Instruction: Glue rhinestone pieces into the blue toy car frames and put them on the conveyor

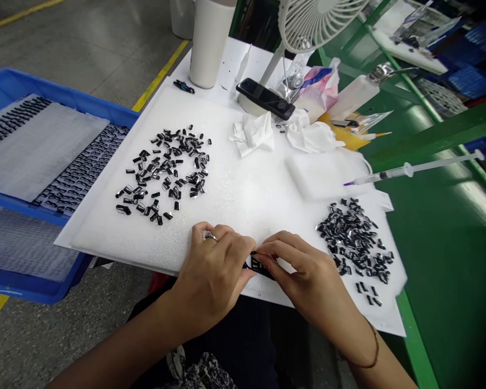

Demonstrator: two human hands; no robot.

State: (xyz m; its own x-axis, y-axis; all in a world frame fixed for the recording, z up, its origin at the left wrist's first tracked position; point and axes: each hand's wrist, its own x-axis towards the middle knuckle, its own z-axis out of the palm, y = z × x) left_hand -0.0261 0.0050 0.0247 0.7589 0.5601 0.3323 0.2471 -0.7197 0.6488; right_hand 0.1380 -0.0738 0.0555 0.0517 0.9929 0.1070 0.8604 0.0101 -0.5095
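hands — left hand and right hand close together, fingertips pinching a black slotted strip | strip — held between them, at the near edge of the white foam sheet | nearby — loose black pieces to the left, a denser heap to the right, both on the foam

Small black slotted strip, partly hidden, pinched between fingers
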